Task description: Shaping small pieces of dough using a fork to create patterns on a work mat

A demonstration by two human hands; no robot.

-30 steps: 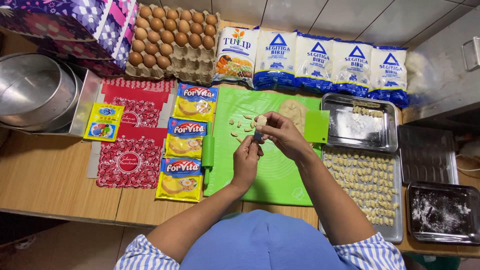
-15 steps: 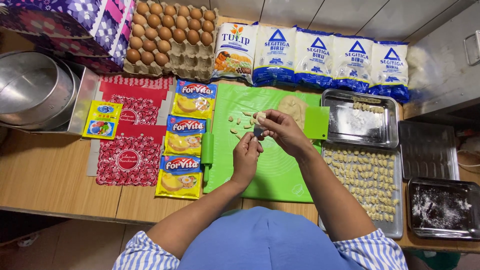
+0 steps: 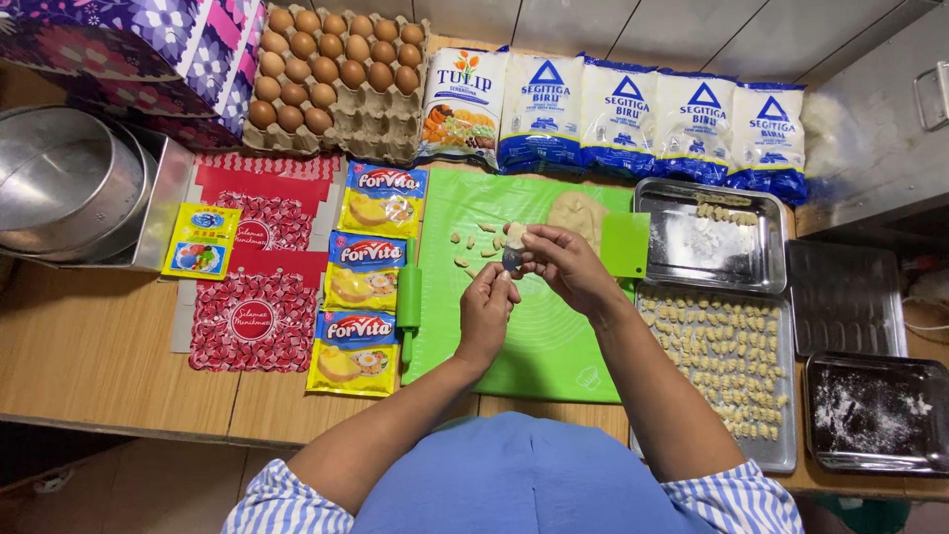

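Both hands meet above the green mat [image 3: 534,346]: the right hand [image 3: 559,262] pinches a small piece of dough [image 3: 515,234] at its fingertips, and the left hand [image 3: 487,307] closes its fingers on it from below. More cut pieces [image 3: 473,247] lie on the mat just beside. Left of the mat, three yellow packets [image 3: 364,277] with red labels lie in a column. Four white-and-blue bags [image 3: 652,124] line the back of the surface [image 3: 89,346], next to an egg tray [image 3: 336,84].
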